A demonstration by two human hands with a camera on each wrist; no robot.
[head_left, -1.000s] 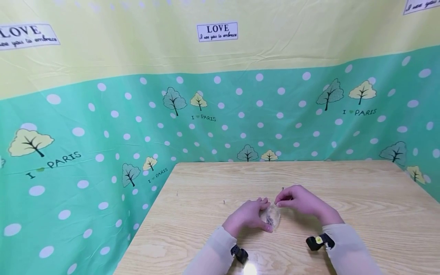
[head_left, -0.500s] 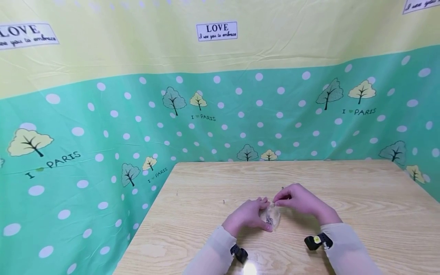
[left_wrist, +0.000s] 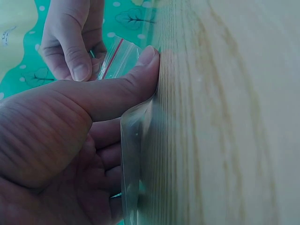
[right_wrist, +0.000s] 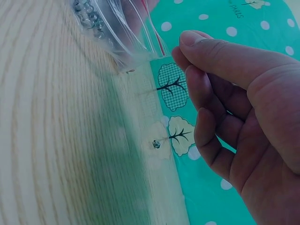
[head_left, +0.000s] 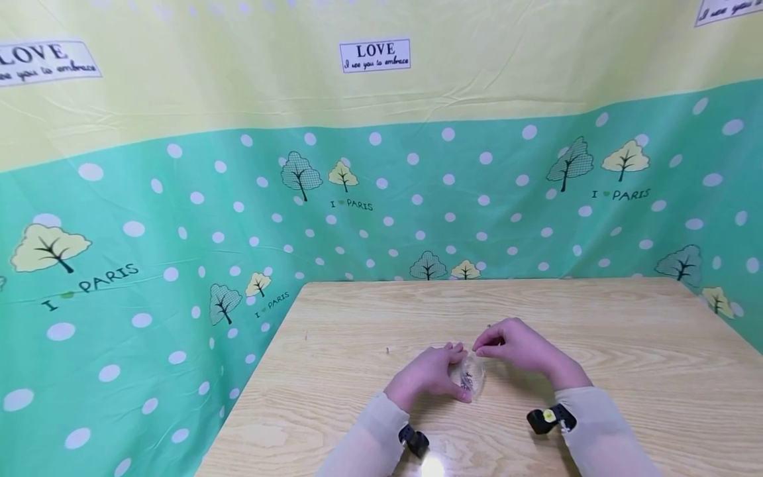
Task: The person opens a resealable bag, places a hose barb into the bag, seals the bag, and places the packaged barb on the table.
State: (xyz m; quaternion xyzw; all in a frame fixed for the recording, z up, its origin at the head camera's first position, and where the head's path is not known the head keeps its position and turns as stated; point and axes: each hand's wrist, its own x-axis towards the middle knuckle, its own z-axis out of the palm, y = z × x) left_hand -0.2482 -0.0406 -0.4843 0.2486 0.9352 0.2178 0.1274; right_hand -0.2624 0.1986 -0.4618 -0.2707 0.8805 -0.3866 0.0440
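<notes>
A clear zip bag (head_left: pixel 473 375) with a red line along its mouth stands on the table, held between the thumb and fingers of my left hand (head_left: pixel 428 372). Small metal pieces, like screws or nuts (right_wrist: pixel 88 18), lie bunched inside it. In the left wrist view the bag's red-lined mouth (left_wrist: pixel 117 58) shows beyond the left thumb. My right hand (head_left: pixel 524 344) is beside that mouth, its thumb and forefinger brought together. The right wrist view shows my right hand's (right_wrist: pixel 243 98) other fingers curled; whether a small piece sits between the fingertips is hidden.
Small loose pieces lie on the wooden table (head_left: pixel 626 371): one metal piece (right_wrist: pixel 156 144) beyond the right hand, another piece (head_left: pixel 387 350) left of the left hand, and a tiny thing (head_left: pixel 306 336) farther left. A patterned curtain (head_left: pixel 369 238) hangs behind the table.
My right hand has shifted slightly left and away from me along the bag's mouth. The left hand and the bag have stayed almost in place.
</notes>
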